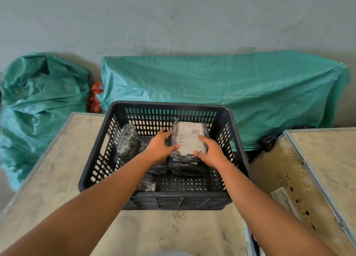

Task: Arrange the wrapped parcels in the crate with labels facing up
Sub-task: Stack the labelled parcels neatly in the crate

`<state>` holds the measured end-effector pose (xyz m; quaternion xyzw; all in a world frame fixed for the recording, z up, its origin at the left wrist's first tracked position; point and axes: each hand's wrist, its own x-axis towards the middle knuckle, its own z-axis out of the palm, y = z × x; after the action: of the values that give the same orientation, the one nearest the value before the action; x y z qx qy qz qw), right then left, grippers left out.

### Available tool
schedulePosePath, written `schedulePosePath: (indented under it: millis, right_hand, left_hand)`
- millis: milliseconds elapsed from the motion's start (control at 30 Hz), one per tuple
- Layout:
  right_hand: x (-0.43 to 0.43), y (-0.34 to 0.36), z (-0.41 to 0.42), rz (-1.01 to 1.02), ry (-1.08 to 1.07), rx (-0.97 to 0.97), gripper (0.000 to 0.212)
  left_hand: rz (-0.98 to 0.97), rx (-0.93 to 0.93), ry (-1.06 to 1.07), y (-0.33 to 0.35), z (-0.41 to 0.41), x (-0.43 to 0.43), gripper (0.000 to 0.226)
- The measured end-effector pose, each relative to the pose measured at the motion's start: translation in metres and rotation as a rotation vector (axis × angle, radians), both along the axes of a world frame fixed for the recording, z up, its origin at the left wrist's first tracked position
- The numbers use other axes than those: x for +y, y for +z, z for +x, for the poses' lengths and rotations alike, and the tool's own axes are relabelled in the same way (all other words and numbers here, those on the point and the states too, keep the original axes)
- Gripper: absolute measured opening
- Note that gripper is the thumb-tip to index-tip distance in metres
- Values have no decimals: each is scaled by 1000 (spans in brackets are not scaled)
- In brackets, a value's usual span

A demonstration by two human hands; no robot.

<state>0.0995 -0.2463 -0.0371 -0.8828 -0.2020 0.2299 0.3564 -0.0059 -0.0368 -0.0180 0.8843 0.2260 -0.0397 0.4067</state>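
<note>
I have both hands down inside the black slotted crate [100, 140], which sits on the pale, dusty tabletop [57, 169]. My left hand [160, 146] lies open with fingers spread, its fingertips against the left edge of the labelled parcel [189, 138]; my right hand [211, 152] is also open, cupped against that parcel's right and near edge, so the two hands bracket it without closing around it. The parcel lies at the far right of the crate with its white label and barcode facing up, resting on top of another dark wrapped parcel [187, 168]. At the far left an oblong black parcel [128, 142] stands tilted against the crate's left wall, no label showing. Under my left wrist lies a further dark parcel [159, 166], and a small wrapped one [147, 184] sits on the crate floor near the front left. To the right stands a wooden box [317, 169] with metal edging and a paper sticker. Behind the tabletop, green woven sacks [221, 86] rest against the grey wall.
</note>
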Motion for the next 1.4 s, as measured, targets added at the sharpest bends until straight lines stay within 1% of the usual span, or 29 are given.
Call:
schedulePosePath:
  millis: [100,200,267,333,367,433,500,567,633,700,800,933,1000,1100,1167,1267,1400]
  right_hand:
    - [7,13,-10,-64,66,-157,77]
    - [25,26,-23,23,132,-284,64]
    - [44,32,-36,100,180,-300,59]
    - [67,34,-49,165,225,-263,57]
    - [79,34,-56,182,251,-232,57]
    - [102,29,-66,171,317,-169,58]
    - [124,20,-71,107,392,-158,61]
    - [141,6,-72,19,447,-143,64]
    - [154,-7,-69,-70,490,-100,68]
    - [165,-20,-63,-112,489,-40,74]
    - [178,-38,-59,-123,454,24,83]
    - [174,-63,-60,-260,474,102,103]
    - [171,-70,-60,-347,509,74,114]
    - [171,-78,-66,-480,652,-127,128]
    - [171,-82,-69,-560,705,-219,130]
    - [175,-84,-71,-609,695,-275,125]
    - [179,-74,-73,-494,623,-215,110]
  left_hand:
    - [42,-100,26,26,-30,23,77]
    - [93,-220,102,53,-66,51,60]
    - [120,-295,170,67,-91,70,49]
    - [160,-343,219,74,-115,85,43]
    - [194,-339,240,73,-126,92,43]
    - [241,-242,285,67,-143,104,50]
    - [215,-95,317,56,-155,111,61]
    - [144,-27,304,44,-163,113,67]
    - [66,-66,294,35,-167,112,66]
    - [-6,-127,330,32,-168,113,63]
    - [-18,-170,360,30,-167,115,63]
    - [-77,-226,379,29,-167,114,69]
    - [-117,-241,393,27,-167,115,71]
    - [-148,-243,407,24,-166,116,73]
    - [-149,-248,410,23,-166,116,74]
    - [-166,-258,409,21,-166,115,75]
    - [-176,-257,424,22,-167,115,77]
